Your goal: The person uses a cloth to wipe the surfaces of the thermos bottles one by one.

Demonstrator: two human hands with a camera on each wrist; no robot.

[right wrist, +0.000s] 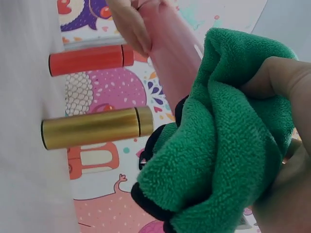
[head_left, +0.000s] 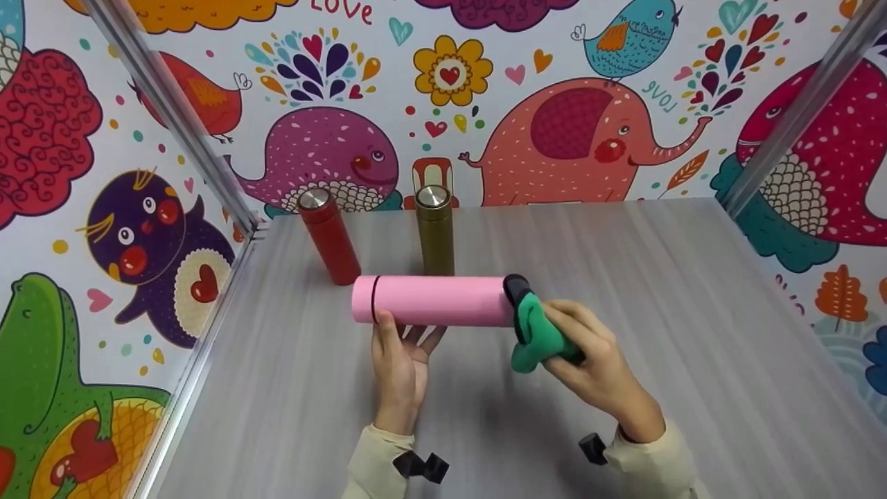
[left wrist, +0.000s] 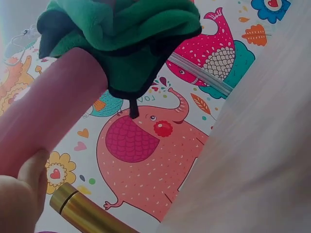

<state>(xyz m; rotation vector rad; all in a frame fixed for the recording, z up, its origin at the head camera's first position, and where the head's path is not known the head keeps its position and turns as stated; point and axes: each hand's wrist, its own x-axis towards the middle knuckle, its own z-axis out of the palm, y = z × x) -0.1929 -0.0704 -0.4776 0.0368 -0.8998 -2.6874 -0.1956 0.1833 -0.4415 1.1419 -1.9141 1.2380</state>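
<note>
A pink thermos flask (head_left: 436, 301) lies sideways in the air above the table. My left hand (head_left: 402, 371) holds it from below near its capped end, the thumb in front and other fingers partly hidden behind. In my right hand (head_left: 596, 353) is a bunched green cloth (head_left: 540, 336) with dark edging, gripped between thumb and fingers. The cloth covers the flask's right end in the head view. From the right wrist, the green cloth (right wrist: 218, 131) hides part of the pink flask (right wrist: 172, 48).
Behind the pink flask, a red flask (head_left: 329, 239) and a gold flask (head_left: 436, 232) stand upright on the grey table (head_left: 624, 277). Printed cartoon walls (head_left: 554, 41) with metal corner posts (head_left: 177, 111) enclose the table at the back and sides.
</note>
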